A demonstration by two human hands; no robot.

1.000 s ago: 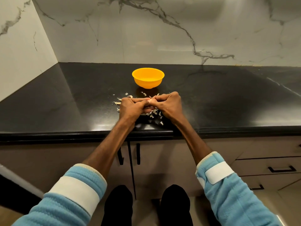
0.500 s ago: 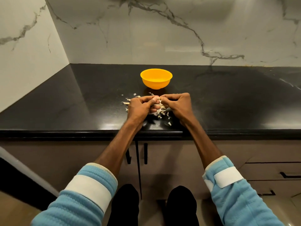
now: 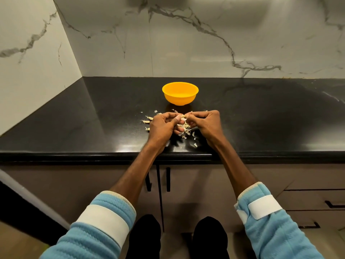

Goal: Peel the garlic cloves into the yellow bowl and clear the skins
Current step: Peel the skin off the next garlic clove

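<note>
The yellow bowl (image 3: 180, 93) stands on the black counter, just beyond my hands. My left hand (image 3: 164, 126) and my right hand (image 3: 204, 125) meet fingertip to fingertip over a heap of garlic skins (image 3: 185, 128). Both pinch one small garlic clove (image 3: 183, 117) between thumbs and fingers; most of it is hidden by the fingers. A few unpeeled cloves (image 3: 147, 121) lie on the counter left of my left hand. What is inside the bowl cannot be made out.
The black counter (image 3: 74, 128) runs left into a marble wall corner and far to the right. Its front edge lies just under my wrists. Cabinet doors with black handles (image 3: 168, 179) and drawers are below.
The hands have parted slightly at the palms, showing more of the skin heap between them. The camera view has shifted a little, and the fingertips stay joined on the clove.
</note>
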